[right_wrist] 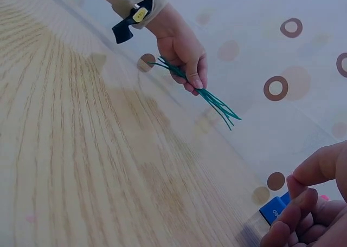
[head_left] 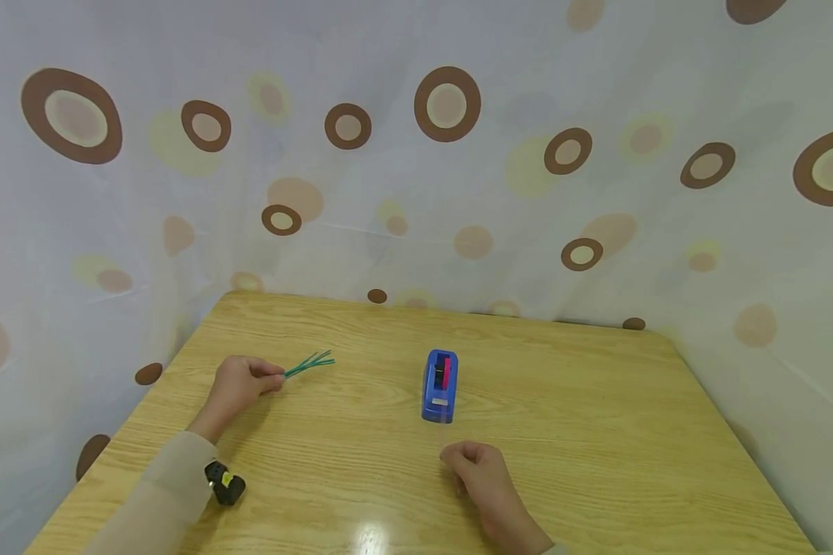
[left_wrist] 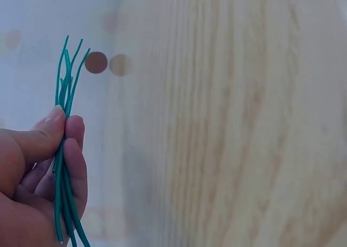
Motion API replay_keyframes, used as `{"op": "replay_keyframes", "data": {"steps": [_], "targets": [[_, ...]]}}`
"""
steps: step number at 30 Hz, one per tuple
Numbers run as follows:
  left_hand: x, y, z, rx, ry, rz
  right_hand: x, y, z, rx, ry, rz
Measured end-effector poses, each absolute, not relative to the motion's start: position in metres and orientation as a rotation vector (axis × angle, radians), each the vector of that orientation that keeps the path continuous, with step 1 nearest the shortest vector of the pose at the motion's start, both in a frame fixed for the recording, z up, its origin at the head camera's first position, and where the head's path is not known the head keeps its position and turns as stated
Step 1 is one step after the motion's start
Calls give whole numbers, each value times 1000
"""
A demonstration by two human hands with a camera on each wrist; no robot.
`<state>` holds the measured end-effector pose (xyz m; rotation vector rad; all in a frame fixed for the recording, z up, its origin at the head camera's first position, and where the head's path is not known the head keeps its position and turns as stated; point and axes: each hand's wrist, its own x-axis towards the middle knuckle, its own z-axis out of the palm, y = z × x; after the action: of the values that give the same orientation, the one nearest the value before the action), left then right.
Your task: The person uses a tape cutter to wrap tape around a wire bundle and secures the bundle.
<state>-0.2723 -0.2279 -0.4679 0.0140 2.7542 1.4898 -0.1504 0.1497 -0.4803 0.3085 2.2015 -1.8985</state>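
My left hand (head_left: 239, 385) pinches a small bundle of thin green wires (head_left: 310, 363) between thumb and fingers, over the left part of the table. In the left wrist view the green wires (left_wrist: 68, 190) run through the grip, their ends spreading above and below it. A blue tape dispenser (head_left: 440, 408) with a pink-red core stands near the table's middle. From its front a faint strip of clear tape (head_left: 443, 436) stretches to my right hand (head_left: 482, 478), whose thumb and forefinger pinch its end. The right wrist view shows the dispenser (right_wrist: 274, 208) mostly hidden behind the right hand.
The wooden table (head_left: 597, 401) has a light grain and rounded far corners. A pale curtain (head_left: 500, 193) with brown and yellow circles hangs behind it and along both sides. A black strap device (head_left: 226, 484) sits at the left wrist.
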Motion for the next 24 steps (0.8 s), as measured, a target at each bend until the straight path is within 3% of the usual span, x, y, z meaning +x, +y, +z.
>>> {"op": "replay_keyframes", "data": {"steps": [24], "targets": [[-261,-199,-455,319,2441,1615,-149,147,-478,302,2159,-1951]]}}
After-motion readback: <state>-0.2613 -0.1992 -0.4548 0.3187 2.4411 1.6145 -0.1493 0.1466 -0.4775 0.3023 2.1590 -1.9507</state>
